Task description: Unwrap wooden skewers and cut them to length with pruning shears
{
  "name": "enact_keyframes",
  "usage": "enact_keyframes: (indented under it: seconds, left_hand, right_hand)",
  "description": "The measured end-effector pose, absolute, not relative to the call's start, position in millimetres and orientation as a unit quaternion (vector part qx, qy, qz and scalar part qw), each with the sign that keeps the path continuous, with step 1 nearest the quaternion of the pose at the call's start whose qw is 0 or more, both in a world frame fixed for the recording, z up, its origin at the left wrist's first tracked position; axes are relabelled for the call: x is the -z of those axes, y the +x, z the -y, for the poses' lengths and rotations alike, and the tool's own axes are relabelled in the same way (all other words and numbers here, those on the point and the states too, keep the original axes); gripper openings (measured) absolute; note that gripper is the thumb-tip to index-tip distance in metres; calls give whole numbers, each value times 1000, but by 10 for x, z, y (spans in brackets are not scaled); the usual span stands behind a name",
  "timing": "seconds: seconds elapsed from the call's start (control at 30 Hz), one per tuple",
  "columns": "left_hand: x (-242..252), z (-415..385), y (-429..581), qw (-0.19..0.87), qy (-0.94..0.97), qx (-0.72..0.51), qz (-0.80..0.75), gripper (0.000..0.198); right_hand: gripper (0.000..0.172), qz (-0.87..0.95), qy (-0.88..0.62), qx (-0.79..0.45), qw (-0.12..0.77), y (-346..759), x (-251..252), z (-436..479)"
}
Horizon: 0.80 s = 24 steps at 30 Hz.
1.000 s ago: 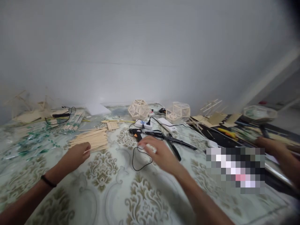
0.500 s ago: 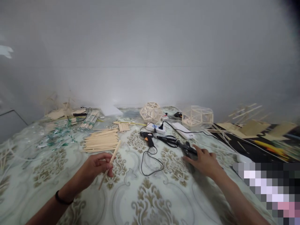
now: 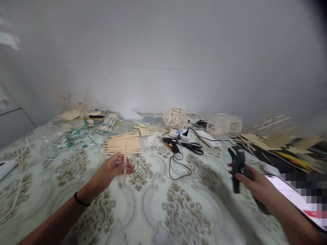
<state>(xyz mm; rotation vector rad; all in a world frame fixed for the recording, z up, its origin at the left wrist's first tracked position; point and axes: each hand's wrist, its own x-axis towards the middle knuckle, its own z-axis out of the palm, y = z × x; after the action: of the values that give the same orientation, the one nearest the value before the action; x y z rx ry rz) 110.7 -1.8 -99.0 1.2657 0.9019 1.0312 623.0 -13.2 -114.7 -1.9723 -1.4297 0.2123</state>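
My left hand [image 3: 116,167] pinches a thin pale wooden stick [image 3: 125,151], which stands nearly upright between thumb and fingers; whether it is one or two laid together I cannot tell. Just beyond it lies a wide pile of similar wooden sticks [image 3: 122,143]. On the right, my right hand [image 3: 252,180] is wrapped round a black hand tool with a broad curved head [image 3: 237,160], lifted above the tablecloth and blurred by motion. Between the hands lie a black glue gun [image 3: 173,144] with its looped cord and black-handled scissors [image 3: 192,147].
Behind the glue gun are a white power strip [image 3: 182,135] and a white flat box [image 3: 208,139]. Stick-built polyhedron frames [image 3: 175,118] stand near the wall. Clear plastic wrappers [image 3: 74,137] are at left. A black mat [image 3: 273,158] with sticks lies right, near a lit screen [image 3: 288,194].
My right hand has closed on the black tool, lifted it and moved right and nearer. The stick in my left hand has turned more upright. The view has shifted slightly.
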Motion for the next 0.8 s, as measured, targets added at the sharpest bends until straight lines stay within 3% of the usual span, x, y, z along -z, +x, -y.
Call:
enact_keyframes:
  seconds: [0.03,0.1,0.3,0.57,0.8]
  left_hand:
    - [1007,18,1087,593,541,-461,-378,37]
    - [1036,21,1060,583,539,-483,-369,37]
    - [1138,39,1048,533,593,-468,-381,32]
    - [1139,84,1093,468,664,-411,-412,20]
    - [1105,112,1102,364,757,-322,-437,28]
  right_hand:
    - [25,534,-727,-181,391,6023,1071,128]
    - [31,521,-681,-241,454,5553,934,85]
    - [38,681,-509,-352,392,4257,791,-156]
    - [32,688,-470,-373,408,3810,1135,-232]
    - [34,673,-481,-397,397,3858,1159,-169]
